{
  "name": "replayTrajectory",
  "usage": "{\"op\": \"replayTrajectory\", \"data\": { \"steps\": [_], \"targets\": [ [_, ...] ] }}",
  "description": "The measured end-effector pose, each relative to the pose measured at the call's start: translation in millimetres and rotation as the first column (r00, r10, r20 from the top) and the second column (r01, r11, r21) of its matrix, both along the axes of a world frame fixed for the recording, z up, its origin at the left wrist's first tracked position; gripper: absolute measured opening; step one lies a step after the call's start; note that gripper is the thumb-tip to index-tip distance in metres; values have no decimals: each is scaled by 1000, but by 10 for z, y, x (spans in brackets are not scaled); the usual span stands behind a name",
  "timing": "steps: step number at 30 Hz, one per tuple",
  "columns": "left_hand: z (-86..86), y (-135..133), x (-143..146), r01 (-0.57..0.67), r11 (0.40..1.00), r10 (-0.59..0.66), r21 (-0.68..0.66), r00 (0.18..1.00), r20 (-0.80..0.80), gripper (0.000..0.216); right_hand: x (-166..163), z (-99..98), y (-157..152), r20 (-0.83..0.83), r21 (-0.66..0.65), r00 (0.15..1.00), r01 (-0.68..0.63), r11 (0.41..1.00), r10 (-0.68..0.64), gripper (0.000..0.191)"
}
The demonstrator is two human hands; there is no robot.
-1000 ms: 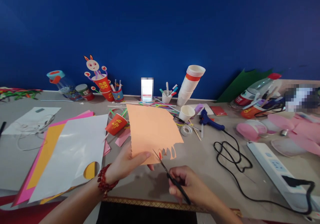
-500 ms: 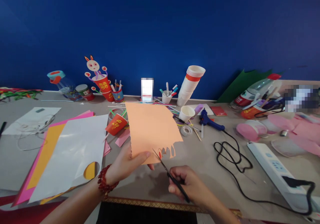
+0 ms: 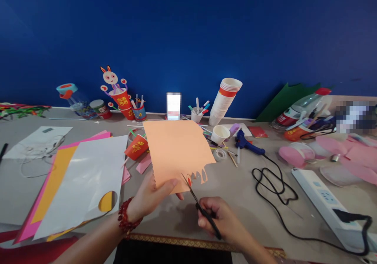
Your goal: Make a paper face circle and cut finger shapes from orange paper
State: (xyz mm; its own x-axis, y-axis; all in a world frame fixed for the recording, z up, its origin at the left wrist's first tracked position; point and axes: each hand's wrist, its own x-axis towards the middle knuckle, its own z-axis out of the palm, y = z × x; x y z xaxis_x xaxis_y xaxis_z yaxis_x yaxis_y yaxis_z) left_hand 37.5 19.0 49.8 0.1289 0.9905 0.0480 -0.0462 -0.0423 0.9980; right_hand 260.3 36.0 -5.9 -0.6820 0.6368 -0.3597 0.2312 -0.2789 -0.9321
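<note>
My left hand pinches the lower left part of an orange sheet of paper, its thumb on top and a fingertip showing below. The sheet has a wavy left edge and curled cut-outs along its lower right. A small red oval with a pale rim shows near the lower edge. My right hand is closed around the black handles of a pair of scissors. The blades lie at the paper's lower edge, just left of the red oval.
White, yellow and pink sheets lie at left. Behind the paper stand a red cup, a white cup and a leaning cup stack. At right are a blue glue gun, its black cord and a power strip.
The orange sheet has tilted slightly, its far edge shifting left. Both hands keep their grip, and the scissors stay beside the red oval with little movement.
</note>
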Motion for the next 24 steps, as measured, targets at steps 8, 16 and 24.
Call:
{"op": "replayTrajectory", "data": {
  "steps": [8, 16, 24],
  "targets": [
    [35, -32, 16, -5, 999, 6, 31, 999, -36, 26, -44, 26, -59, -101, -75, 995, -31, 997, 24, 62],
    [55, -21, 7, 5, 999, -4, 33, 999, -41, 30, -102, -1, -75, -154, -55, 988, -7, 998, -1, 62],
    [54, -8, 14, -12, 1000, 13, 23, 1000, -16, 28, -143, 5, -92, -189, -62, 981, 26, 998, -37, 61]
  ]
}}
